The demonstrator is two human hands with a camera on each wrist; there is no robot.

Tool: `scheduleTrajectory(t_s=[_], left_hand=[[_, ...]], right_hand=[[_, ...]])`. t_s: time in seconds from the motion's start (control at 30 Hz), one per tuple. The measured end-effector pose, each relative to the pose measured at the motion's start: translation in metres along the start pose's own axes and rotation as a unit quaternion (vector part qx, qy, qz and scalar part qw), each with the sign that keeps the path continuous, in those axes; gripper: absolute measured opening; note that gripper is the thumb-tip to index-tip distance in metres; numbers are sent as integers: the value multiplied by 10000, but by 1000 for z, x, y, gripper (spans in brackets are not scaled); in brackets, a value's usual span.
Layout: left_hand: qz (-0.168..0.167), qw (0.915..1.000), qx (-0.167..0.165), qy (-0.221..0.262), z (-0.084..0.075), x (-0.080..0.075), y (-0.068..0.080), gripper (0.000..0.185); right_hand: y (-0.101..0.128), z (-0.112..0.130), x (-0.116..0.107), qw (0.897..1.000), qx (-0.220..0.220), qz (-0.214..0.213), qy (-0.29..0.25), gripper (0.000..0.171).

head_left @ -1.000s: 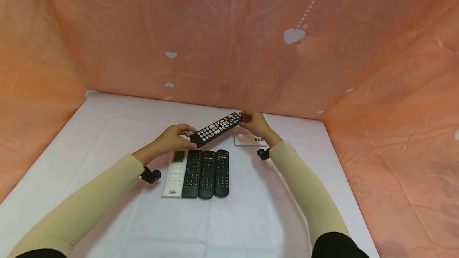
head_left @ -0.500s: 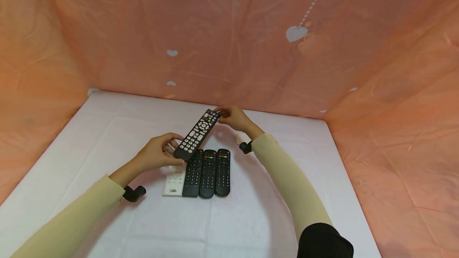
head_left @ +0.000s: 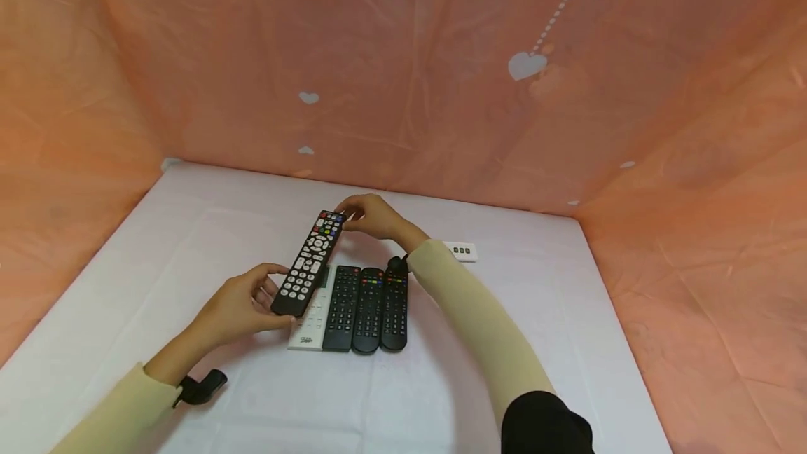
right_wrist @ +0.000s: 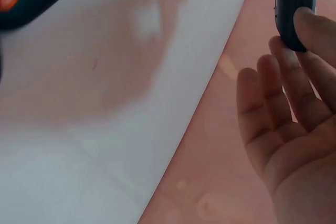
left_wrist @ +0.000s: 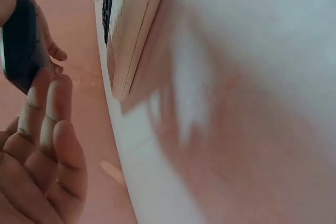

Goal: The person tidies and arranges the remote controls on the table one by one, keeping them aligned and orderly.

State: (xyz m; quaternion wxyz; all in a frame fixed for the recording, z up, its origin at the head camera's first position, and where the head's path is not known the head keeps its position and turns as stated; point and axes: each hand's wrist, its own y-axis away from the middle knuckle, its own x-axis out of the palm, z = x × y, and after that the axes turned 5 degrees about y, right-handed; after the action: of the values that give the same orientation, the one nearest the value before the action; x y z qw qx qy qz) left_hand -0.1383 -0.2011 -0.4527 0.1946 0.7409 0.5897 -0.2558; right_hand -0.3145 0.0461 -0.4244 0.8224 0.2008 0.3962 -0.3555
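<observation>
Between my two hands a black remote control (head_left: 309, 261) with white buttons is held up, tilted, above the table. My left hand (head_left: 242, 303) pinches its near end between thumb and fingers. At the far end, my right hand (head_left: 373, 218) pinches it the same way. In the left wrist view the held remote (left_wrist: 22, 43) shows its dark end at the left fingertips; the right wrist view has its other end (right_wrist: 295, 11) between thumb and fingers. Just right of it lies a white remote (head_left: 315, 317), partly covered by the held one.
Three black remotes, the left one (head_left: 342, 308), the middle one (head_left: 368, 310) and the right one (head_left: 394, 314), lie side by side against the white one. Another small white remote (head_left: 463, 251) lies behind my right sleeve (head_left: 479, 314). An orange curtain (head_left: 403, 90) backs the white table (head_left: 429, 405).
Both hands have carried the black remote leftward and nearer, from over the row's back to its left side. It has turned from slanting sideways to pointing more away from me.
</observation>
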Motion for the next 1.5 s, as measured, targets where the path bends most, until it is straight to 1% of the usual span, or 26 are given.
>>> scheduleTrajectory(t_s=[0.23,0.4,0.5,0.6,0.7,0.8,0.9,1.1,1.27,1.37,1.5], left_hand=[[126,9993,-338,-129,0,-3,21,89],[91,9979,-506,-393,2,-3,29,89],[43,9969,-531,-575,4,-2,32,90],[12,9952,-596,-779,8,-2,34,91],[0,9936,-679,-903,11,-1,35,90],[32,9926,-711,-982,13,2,35,90],[108,9910,-767,-1092,14,5,36,91],[172,9878,-892,-1268,17,8,38,90],[169,9851,-964,-1411,18,9,40,91],[130,9842,-946,-1491,18,10,41,91],[90,9835,-936,-1544,17,10,40,90]], right_hand=[[-12,22,14,9986,-123,466,221,33],[-17,29,21,9974,-141,606,363,31],[-19,32,25,9973,-126,647,328,30],[-23,34,29,9968,-178,704,336,29],[-27,37,34,9958,-281,743,460,28],[-32,37,40,9942,-325,792,645,27],[-35,36,46,9931,-318,874,720,27],[-37,37,54,9906,-282,1047,833,26],[-38,38,57,9873,-395,1116,1060,26],[-38,37,58,9864,-436,1183,1053,28],[-35,36,58,9865,-275,1354,879,33]])
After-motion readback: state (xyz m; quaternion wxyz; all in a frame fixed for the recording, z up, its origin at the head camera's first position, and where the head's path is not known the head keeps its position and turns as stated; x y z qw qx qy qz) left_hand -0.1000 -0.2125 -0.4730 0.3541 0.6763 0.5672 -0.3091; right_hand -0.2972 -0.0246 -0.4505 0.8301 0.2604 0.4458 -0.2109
